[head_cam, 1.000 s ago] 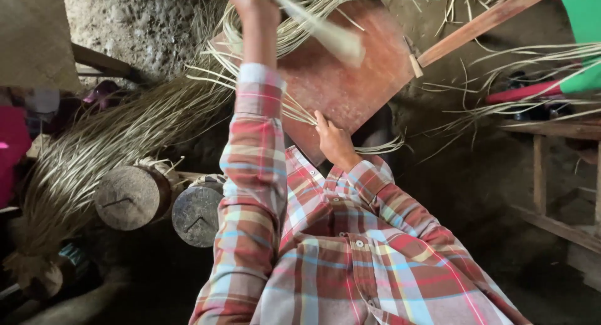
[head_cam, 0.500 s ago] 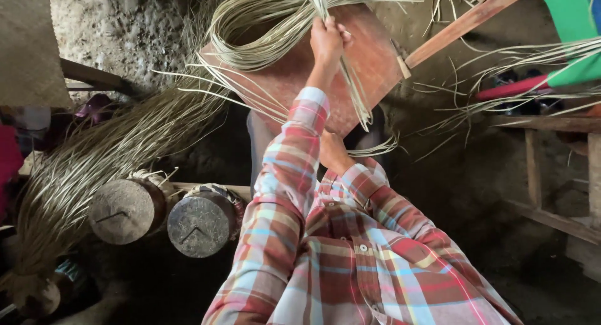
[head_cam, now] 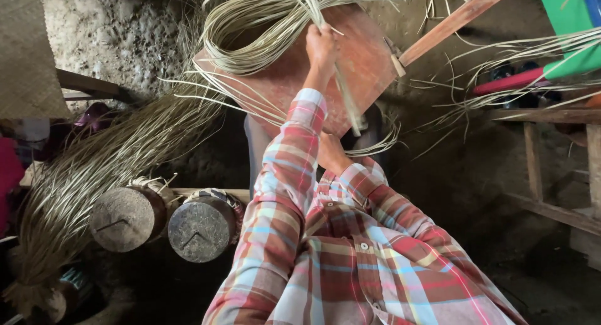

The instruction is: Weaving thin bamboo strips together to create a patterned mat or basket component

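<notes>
**Q.** Why is the left hand [head_cam: 321,49] raised above the reddish-brown wooden board [head_cam: 294,74]?

**A.** Lifted there, the hand is closed tight on a gathered bunch of pale, flat straw-coloured fibre strips [head_cam: 263,24]. From the fist the strips arch away in a wide loop over the board's far edge, and their free ends trail down across its face, so the height appears to let them hang free rather than tangle (a judgement from the pose).

**Q.** And the right hand [head_cam: 330,154]?

**A.** It sits low, at the board's near edge, beside loose strip ends [head_cam: 375,143]. Its fingers are hidden from this view, so whether it is open or gripping anything cannot be told.

**Q.** How do the strips look?

**A.** Thin, long, springy and dry, pale green-yellow, curving without kinks.

**Q.** What surrounds the work?

**A.** A larger sheaf of similar fibres [head_cam: 94,168] fans out at left, above two round log ends [head_cam: 163,221]; a woven mat [head_cam: 28,49] hangs at upper left.
</notes>
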